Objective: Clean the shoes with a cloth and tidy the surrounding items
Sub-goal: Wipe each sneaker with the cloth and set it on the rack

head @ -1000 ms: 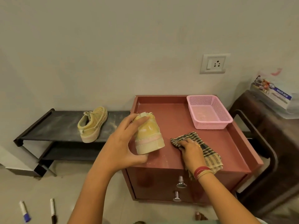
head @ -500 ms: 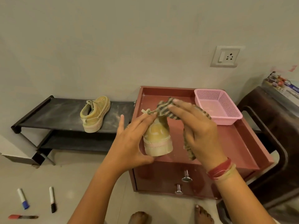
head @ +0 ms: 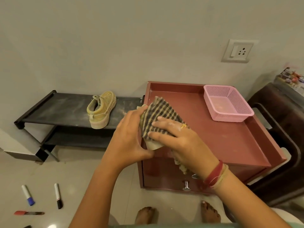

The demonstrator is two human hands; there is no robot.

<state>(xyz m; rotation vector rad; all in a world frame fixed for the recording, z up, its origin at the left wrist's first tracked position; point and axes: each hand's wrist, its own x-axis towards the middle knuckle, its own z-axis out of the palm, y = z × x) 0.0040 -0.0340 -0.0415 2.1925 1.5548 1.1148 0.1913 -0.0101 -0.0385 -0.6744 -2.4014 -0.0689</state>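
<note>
Shoe (head: 153, 145) held above the front left corner of the bench (head: 222, 142), mostly covered by the cloth (head: 158, 119); only the pale sole end shows. Left hand (head: 130, 137) grips the shoe from its left side, fingers curled round it. Right hand (head: 177, 139) lies on top, fingers straight and slightly spread, pressing the cloth onto the shoe; thumb hidden, cloth tail hanging below the wrist. Second shoe (head: 102, 109) upright on the top shelf of the rack (head: 57, 111), just left of the bench, toe toward the wall. Basket (head: 230, 116) at the back right corner of the bench, its mesh floor in full view. Bench top has a raised rim; bare surface lies between hands and basket and along the right edge. Floor, lower left: blue marker (head: 28, 195), black marker (head: 58, 195), red marker (head: 28, 213), well apart from the bench. Dark stool (head: 279, 129) touches or stands just beside the bench's right side.
</note>
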